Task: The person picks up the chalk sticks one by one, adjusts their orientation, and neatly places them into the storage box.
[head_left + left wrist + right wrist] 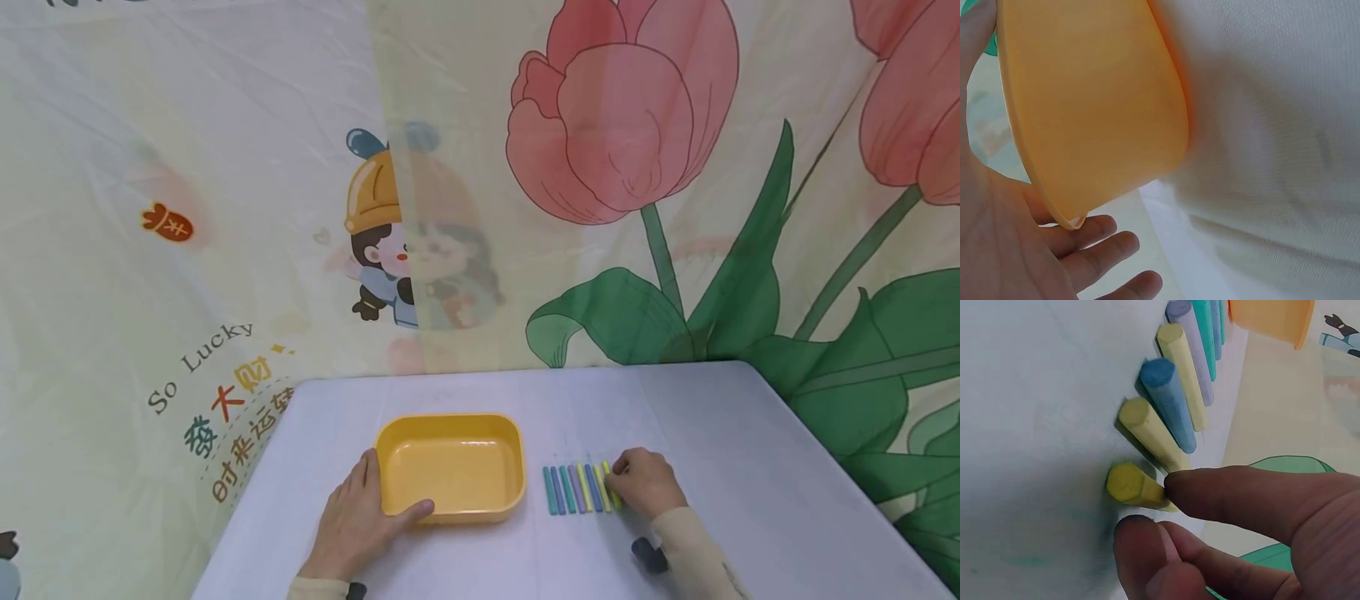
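Note:
A shallow yellow plastic tray (pixel 450 512) stands on the white-covered table. My left hand (pixel 356 517) rests against its near left corner, thumb on the front rim and fingers along the left side. In the left wrist view those fingers (pixel 1100 256) reach out past the rim, fairly straight. Right of the tray, several chalk sticks (pixel 577 490) in teal, blue, purple and yellow lie side by side in a row. At the row's right end my right hand (pixel 648 482) pinches the last yellow chalk stick (pixel 1129 484) between thumb and fingers, beside another yellow chalk stick (pixel 1144 422).
The table (pixel 480 562) has a white cloth and ends at a printed backdrop (pixel 450 167) with tulips and cartoon figures. A dark wrist device (pixel 649 556) shows by the right sleeve. Faint greenish chalk marks (pixel 1025 559) spot the cloth near the right hand.

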`<state>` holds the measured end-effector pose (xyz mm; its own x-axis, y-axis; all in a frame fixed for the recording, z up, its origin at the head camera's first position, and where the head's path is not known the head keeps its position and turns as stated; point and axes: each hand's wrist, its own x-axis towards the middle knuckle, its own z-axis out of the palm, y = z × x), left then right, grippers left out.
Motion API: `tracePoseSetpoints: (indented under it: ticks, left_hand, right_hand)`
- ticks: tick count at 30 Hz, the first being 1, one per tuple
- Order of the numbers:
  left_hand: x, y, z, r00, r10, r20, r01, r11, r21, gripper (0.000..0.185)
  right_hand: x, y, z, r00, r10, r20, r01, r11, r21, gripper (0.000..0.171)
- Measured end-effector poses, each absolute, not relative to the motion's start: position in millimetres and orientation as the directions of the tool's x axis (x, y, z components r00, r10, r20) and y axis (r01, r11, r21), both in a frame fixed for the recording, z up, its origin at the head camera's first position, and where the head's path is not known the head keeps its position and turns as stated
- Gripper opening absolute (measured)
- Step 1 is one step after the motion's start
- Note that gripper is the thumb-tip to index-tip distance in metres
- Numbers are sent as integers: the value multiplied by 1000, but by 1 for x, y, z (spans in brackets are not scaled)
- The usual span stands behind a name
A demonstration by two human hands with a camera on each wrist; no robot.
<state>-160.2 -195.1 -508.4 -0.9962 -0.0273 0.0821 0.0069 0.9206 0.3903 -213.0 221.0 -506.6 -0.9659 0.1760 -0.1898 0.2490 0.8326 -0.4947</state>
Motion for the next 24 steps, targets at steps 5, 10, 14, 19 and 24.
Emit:
tracePoseSetpoints:
  ticks: [5, 10, 14, 19, 24]
  left_hand:
    - [-161, -196, -508, -997, -28, 71, 2, 922, 388, 141]
    - [-162, -196, -508, -997, -25, 77, 7, 921, 390, 140]
    - [-162, -197, -507, -997, -17, 81, 16, 922, 388, 140]
    - [-162, -198, -507, -996, -19, 84, 16, 916, 402, 140]
    - [-161, -198, -508, -997, -24, 77, 10, 911, 413, 141]
  right_hand:
    - [-215, 220, -507, -973, 165, -160, 224, 836, -500, 24]
    - [-218, 220, -507, -976, 159, -148, 213, 836, -506, 21]
    - [-220, 219, -505, -977, 153, -148, 207, 841, -500, 18]
    - [-220, 221, -499, -977, 146, -157, 209, 816, -540, 20]
    - [-217, 217, -496, -977, 137, -162, 210, 721, -660, 27]
